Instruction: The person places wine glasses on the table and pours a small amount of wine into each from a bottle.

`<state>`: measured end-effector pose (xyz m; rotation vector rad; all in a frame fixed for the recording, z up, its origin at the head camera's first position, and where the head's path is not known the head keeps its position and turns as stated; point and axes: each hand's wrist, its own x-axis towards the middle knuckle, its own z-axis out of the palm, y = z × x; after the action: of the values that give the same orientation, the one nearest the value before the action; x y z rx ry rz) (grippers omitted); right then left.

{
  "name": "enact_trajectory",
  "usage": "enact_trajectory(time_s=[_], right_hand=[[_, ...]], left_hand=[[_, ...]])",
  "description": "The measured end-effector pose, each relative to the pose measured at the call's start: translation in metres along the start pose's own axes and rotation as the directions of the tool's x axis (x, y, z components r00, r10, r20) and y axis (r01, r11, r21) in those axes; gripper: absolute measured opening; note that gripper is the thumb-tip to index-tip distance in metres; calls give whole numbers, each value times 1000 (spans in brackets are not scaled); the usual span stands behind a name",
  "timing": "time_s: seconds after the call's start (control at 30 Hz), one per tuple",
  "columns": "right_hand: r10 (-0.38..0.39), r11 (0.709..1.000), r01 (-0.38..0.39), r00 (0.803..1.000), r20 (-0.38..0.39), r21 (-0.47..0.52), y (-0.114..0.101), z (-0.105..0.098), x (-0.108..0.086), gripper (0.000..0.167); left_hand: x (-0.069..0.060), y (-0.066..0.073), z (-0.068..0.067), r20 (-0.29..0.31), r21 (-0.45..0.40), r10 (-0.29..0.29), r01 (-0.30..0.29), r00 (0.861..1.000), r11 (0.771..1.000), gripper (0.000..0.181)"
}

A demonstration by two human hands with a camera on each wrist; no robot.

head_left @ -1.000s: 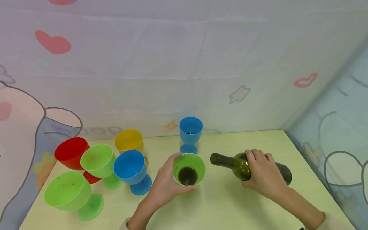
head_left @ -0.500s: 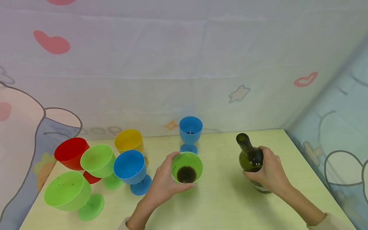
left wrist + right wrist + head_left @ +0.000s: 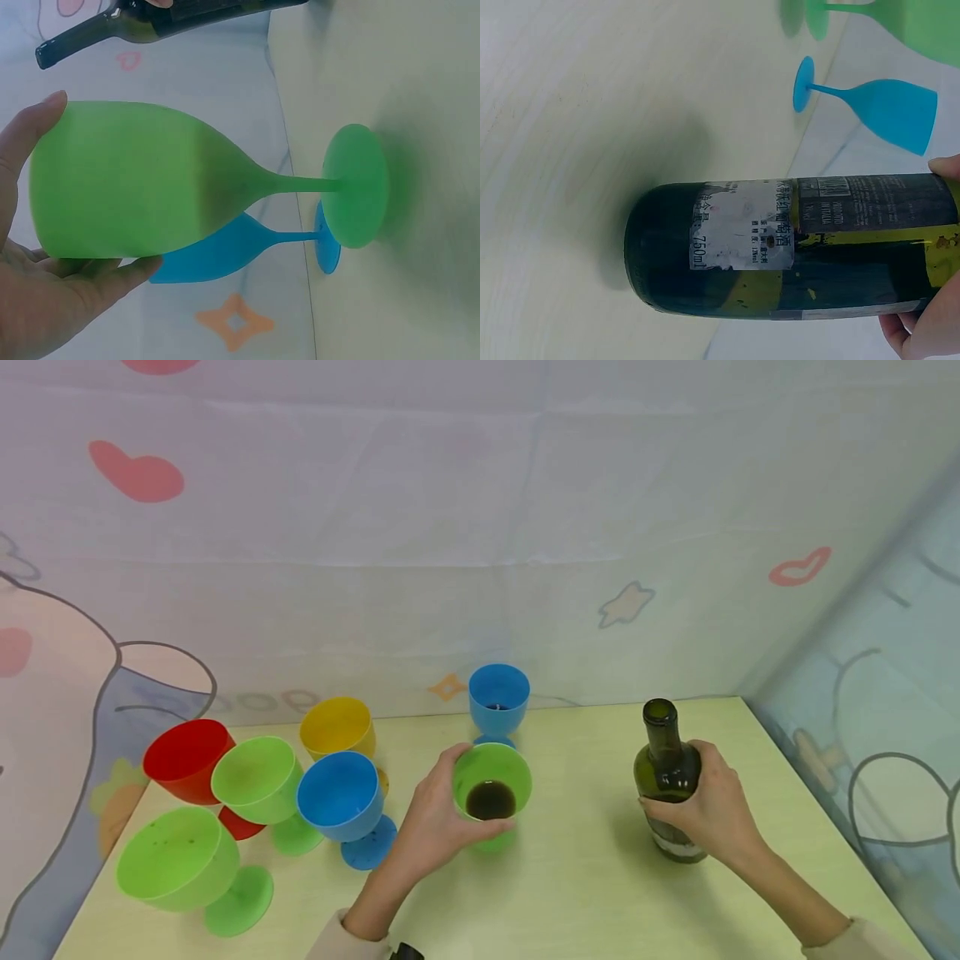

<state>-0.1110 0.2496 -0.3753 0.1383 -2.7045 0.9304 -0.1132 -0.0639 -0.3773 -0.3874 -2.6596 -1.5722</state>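
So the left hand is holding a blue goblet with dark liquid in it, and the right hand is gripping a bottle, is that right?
Not quite: the goblet in the left hand is green, not blue, as the head view shows. It does contain dark liquid, and the right hand is gripping a bottle.

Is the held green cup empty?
No, partly full: the head view shows dark liquid at the bottom of the green cup.

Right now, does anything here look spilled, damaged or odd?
Dark specks dot the inside of the near-left green goblet, perhaps residue, standing out against pale plastic. On the bottle, the white label looks ragged and scuffed. I see no spill on the table.
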Motion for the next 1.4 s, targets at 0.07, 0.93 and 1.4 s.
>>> enact_trajectory(time_s=[0.07, 0.93, 1.4], right_hand=[[2, 1000, -2, 1000, 0, 1, 1, 0, 0, 79], [32, 999, -33, 998, 48, 5, 6, -9, 0, 82], [41, 999, -42, 998, 47, 9, 9, -10, -1, 84]], left_hand=[[3, -1, 1, -4, 3, 0, 0, 1000, 1000, 90], [38, -12, 16, 2, -54, 7, -7, 1000, 999, 90], [50, -10, 19, 19, -53, 5, -4, 1000, 999, 90]])
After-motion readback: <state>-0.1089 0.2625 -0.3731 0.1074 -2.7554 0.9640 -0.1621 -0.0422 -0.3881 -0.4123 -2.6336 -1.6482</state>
